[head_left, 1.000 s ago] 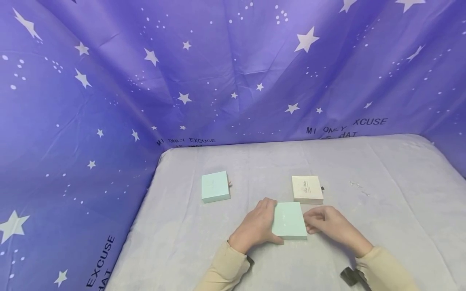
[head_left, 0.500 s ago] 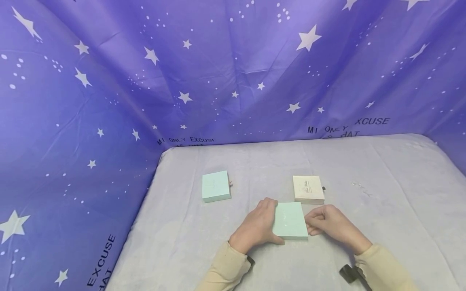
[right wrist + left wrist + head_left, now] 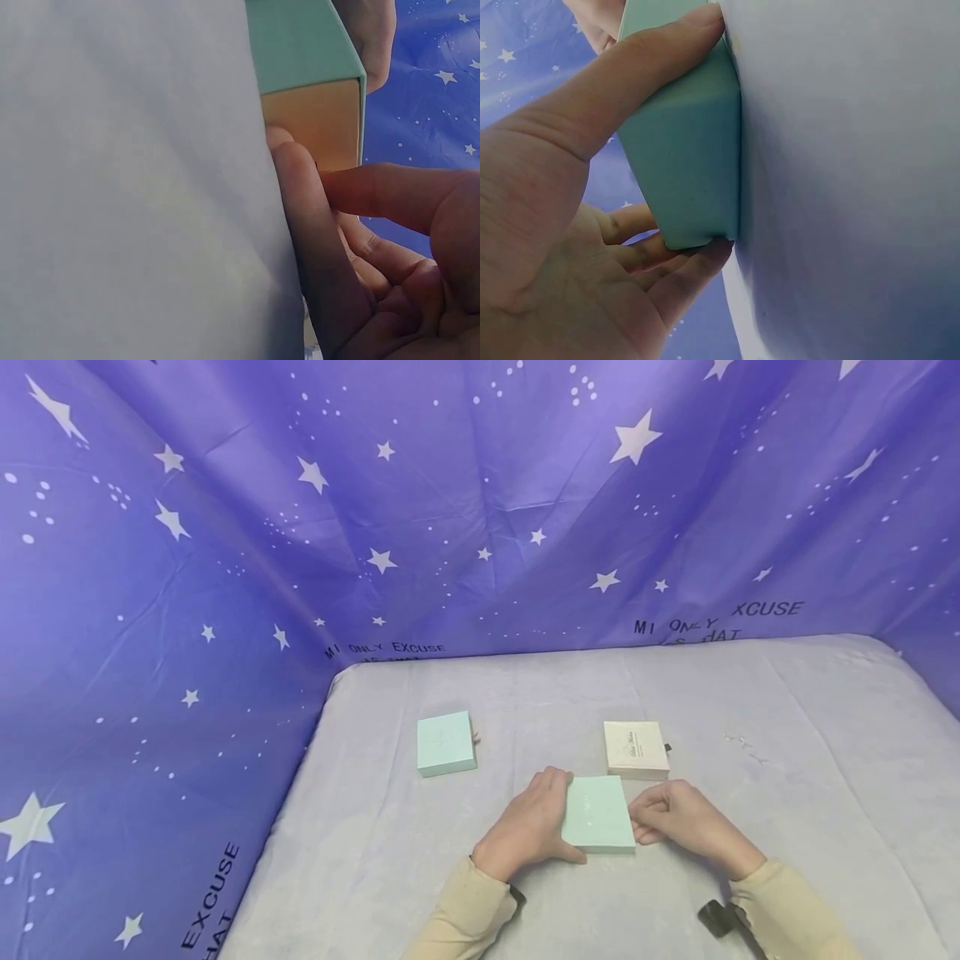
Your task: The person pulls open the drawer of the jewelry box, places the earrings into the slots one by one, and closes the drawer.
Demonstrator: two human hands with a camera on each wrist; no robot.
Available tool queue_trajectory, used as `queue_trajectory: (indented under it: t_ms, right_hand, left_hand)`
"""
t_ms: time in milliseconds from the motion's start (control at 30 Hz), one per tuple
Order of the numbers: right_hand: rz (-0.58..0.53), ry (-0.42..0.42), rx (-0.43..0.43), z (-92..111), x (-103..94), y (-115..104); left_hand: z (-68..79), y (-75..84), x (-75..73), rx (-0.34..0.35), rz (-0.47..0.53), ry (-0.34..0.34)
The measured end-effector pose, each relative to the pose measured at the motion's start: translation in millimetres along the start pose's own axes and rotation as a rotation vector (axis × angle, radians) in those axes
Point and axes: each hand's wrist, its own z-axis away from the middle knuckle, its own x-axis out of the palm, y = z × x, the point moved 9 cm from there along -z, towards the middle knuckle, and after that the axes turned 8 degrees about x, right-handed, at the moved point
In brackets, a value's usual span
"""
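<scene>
A mint-green drawer-style gift box (image 3: 597, 814) lies flat on the bed-like grey surface, between both hands. My left hand (image 3: 531, 822) grips its left end, thumb along the near side and fingers round the far side; the left wrist view shows the closed green end (image 3: 686, 169) against that palm. At the opposite end my right hand (image 3: 678, 822) has thumb and forefinger together, pinching right at the tan drawer face (image 3: 319, 120). What they pinch there, seemingly a small pull tab, is almost wholly covered by the fingertips. The drawer face sits flush with the sleeve.
Another mint box (image 3: 446, 743) with a ribbon tab stands at the back left. Behind the right hand is a cream box (image 3: 635, 749) with dark lettering and a black tab. Small silvery pieces (image 3: 746, 749) lie farther right. A purple star-printed curtain (image 3: 480, 510) encloses the back and left.
</scene>
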Motion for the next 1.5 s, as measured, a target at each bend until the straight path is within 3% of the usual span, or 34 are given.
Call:
queue_trajectory:
  t_ms: [400, 767, 1133, 1500]
  right_hand:
    - [0.018, 0.018, 0.014, 6, -18.2, 8]
    - [0.174, 0.083, 0.035, 17, -41.6, 13]
    - [0.176, 0.076, 0.022, 20, -44.2, 11]
    - [0.254, 0.133, 0.026, 22, -49.7, 7]
  left_hand:
    - [-1.0, 0.2, -2.3, 0.023, -0.025, 0.006]
    - [-0.7, 0.1, -2.6, 0.032, -0.030, 0.009]
    - [-0.3, -0.1, -2.0, 0.029, -0.022, 0.007]
    - [-0.7, -0.3, 0.5, 0.011, -0.006, -0.010]
